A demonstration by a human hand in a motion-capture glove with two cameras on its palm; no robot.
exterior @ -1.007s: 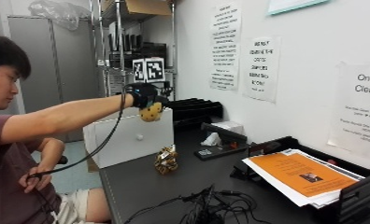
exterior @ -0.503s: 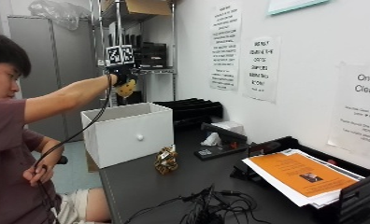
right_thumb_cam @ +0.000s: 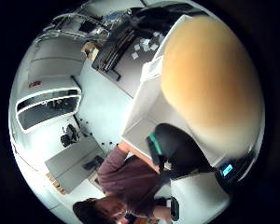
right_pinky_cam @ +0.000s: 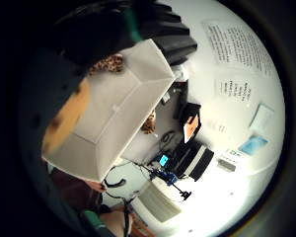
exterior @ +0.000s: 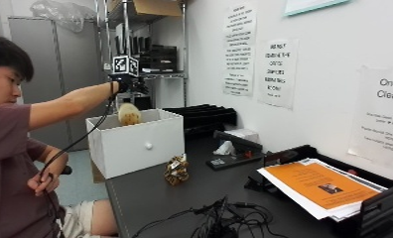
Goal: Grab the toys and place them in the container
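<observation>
Gloved right hand [exterior: 125, 83] hangs above the white container [exterior: 136, 142], fingers seemingly spread; 1 tan toy [exterior: 128, 114] sits at its opening, apparently released. Another spotted toy [exterior: 176, 170] lies on the table [exterior: 157, 198] beside it.

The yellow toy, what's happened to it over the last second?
It has left the right hand, which carried it from table side up over the white box, and now falls just above the opening; the yellow toy is no longer held. The spotted toy stayed on the table.
</observation>
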